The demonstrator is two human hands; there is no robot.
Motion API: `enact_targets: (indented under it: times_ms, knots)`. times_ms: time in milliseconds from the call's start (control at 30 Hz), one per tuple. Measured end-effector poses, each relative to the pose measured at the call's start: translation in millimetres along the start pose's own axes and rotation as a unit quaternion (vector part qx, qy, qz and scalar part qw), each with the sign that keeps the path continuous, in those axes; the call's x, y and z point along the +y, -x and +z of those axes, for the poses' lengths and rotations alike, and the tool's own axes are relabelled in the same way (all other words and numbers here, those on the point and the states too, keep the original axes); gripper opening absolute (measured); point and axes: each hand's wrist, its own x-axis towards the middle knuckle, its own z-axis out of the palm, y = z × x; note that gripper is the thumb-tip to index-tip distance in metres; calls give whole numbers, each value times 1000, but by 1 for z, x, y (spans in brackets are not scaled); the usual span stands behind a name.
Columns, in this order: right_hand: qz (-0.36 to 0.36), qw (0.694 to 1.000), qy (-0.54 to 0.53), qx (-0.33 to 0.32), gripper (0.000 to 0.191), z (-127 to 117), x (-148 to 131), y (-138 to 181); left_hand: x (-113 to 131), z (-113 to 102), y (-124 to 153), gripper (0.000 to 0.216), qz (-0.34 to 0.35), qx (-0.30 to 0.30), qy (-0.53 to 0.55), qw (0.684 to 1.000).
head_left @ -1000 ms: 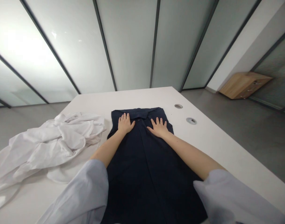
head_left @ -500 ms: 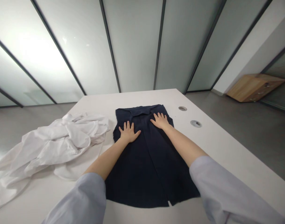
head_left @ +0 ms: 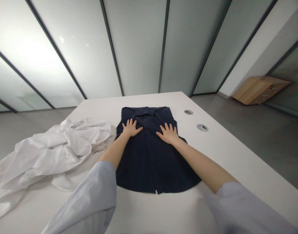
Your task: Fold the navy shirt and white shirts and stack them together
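Observation:
A dark navy garment (head_left: 149, 162) lies spread on the white table, its far end folded over and its near hem flared. A seam or front edge runs down its middle to a small gap in the hem. My left hand (head_left: 130, 129) rests flat on the upper left of the cloth with fingers spread. On the upper right, my right hand (head_left: 169, 134) also lies palm down, fingers apart. Neither hand grips the fabric. To the left sits a crumpled heap of white cloth (head_left: 66, 146), apart from both hands.
The white table (head_left: 227, 162) has two round cable holes on its right side, a far one (head_left: 188, 112) and a nearer one (head_left: 202, 127). Frosted glass panels (head_left: 139, 45) stand behind. A wooden cabinet (head_left: 258, 89) is on the floor at the right.
The navy garment's near hem has shifted away from me. My left hand has slid forward on the cloth, while my right hand has come slightly back. The view has turned a little.

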Motion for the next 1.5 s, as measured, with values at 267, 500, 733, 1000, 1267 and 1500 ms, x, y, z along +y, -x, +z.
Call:
enact_targets:
  times_ms: [267, 500, 733, 1000, 1267, 1500]
  knots:
    - [10, 1000, -4, 5, 81, -9, 10, -29, -6, 0, -10, 90, 0, -1, -4, 1000]
    - [18, 999, -30, -12, 83, -22, 20, -53, -12, -3, -18, 87, 16, 14, 14, 1000]
    - [2, 1000, 6, 23, 70, -18, 40, -67, -9, -8, 3, 60, 24, 167, -11, 986]
    - [-52, 994, 33, 88, 64, -26, 24, -42, -5, -12, 41, 63, 5, 67, -11, 998]
    - [-72, 997, 17, 16, 68, -10, 1, 38, -6, 7, 112, 75, -15, -11, -13, 1000]
    - [-49, 998, 22, 13, 70, 10, 14, 80, -6, 13, 153, 75, -32, 17, -15, 999]
